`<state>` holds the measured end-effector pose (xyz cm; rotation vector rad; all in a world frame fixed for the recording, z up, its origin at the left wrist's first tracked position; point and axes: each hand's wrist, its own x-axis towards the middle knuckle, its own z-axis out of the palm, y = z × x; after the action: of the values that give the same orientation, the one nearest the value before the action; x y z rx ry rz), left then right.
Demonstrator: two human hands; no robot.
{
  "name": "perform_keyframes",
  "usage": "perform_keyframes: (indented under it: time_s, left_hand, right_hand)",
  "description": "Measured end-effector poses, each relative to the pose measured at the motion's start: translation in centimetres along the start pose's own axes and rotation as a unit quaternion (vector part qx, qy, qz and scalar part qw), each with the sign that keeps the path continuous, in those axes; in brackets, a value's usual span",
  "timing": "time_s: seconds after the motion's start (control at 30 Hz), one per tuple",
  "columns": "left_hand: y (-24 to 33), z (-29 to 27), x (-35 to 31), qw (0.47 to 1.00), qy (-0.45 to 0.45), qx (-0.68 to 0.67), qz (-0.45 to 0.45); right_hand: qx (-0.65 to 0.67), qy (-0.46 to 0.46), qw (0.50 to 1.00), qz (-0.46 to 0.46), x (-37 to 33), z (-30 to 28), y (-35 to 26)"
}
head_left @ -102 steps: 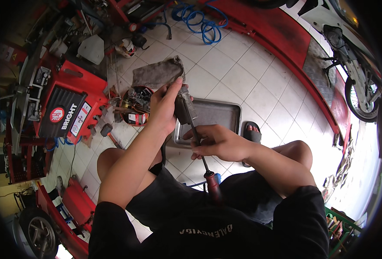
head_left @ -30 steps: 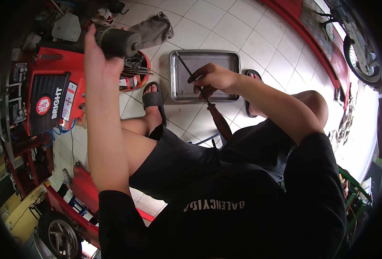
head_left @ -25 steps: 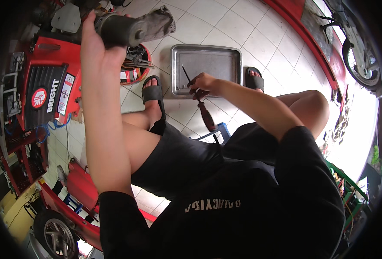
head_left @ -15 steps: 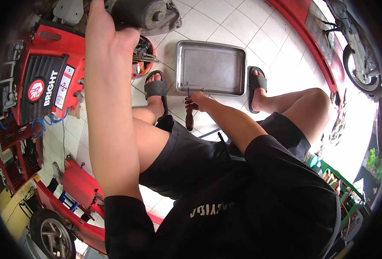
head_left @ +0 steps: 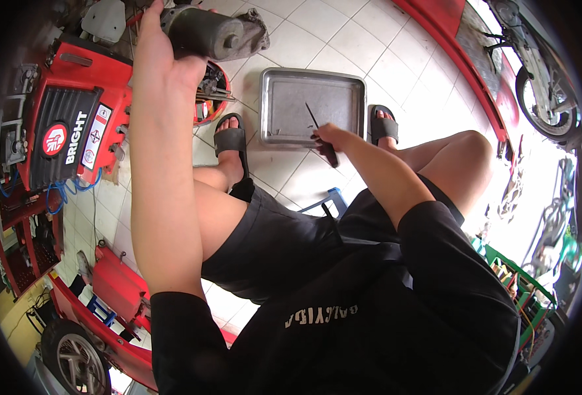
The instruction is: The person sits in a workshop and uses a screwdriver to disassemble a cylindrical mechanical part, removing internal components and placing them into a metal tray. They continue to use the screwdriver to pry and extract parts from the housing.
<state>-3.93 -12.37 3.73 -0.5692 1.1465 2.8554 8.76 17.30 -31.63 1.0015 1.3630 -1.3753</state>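
My left hand (head_left: 176, 69) reaches to the upper left, closed round a dark metal cylinder (head_left: 199, 31) with a small round boss at its near end. A grey, stained rag (head_left: 254, 36) hangs by that end. My right hand (head_left: 329, 137) grips a screwdriver (head_left: 331, 157) by its dark reddish handle. The shaft slants up and left over a shallow metal tray (head_left: 363, 105) on the floor between my feet. A few tiny parts, too small to name, lie near the tray's front edge.
A red tub (head_left: 227, 92) of tools stands beside my left foot. Left of it is a red and black machine (head_left: 74, 118) with a blue hose. A blue stool (head_left: 333, 199) shows below me. A motorcycle wheel (head_left: 547, 99) is at far right, a green crate (head_left: 521, 283) lower right.
My right hand has moved right, and the screwdriver now tilts with its shaft up-left over the tray. The cylinder in my left hand sits slightly lower in view. The whole view has shifted a little.
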Motion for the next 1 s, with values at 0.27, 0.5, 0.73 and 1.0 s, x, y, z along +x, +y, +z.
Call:
perform_keyframes:
  time_s: [0.27, 0.5, 0.73, 1.0]
  left_hand:
    - [-1.4, 1.0, -0.3, 1.000, 0.007, 0.018, -0.019]
    - [-3.0, 2.1, 0.4, 0.999, 0.015, 0.009, -0.032]
    - [-2.6, 1.6, 0.8, 0.999, -0.013, 0.027, -0.024]
    - [-2.8, 2.6, -0.9, 0.999, 0.033, 0.021, -0.001]
  right_hand:
    - [0.035, 0.076, 0.996, 0.015, -0.1, 1.9, 6.7]
    - [-0.068, 0.012, 0.998, -0.010, -0.4, 4.9, 8.2]
    - [-0.124, 0.087, 0.985, -0.077, -2.5, 7.1, 7.4]
    - [-0.098, 0.191, 0.975, -0.056, -2.4, 2.7, 4.8]
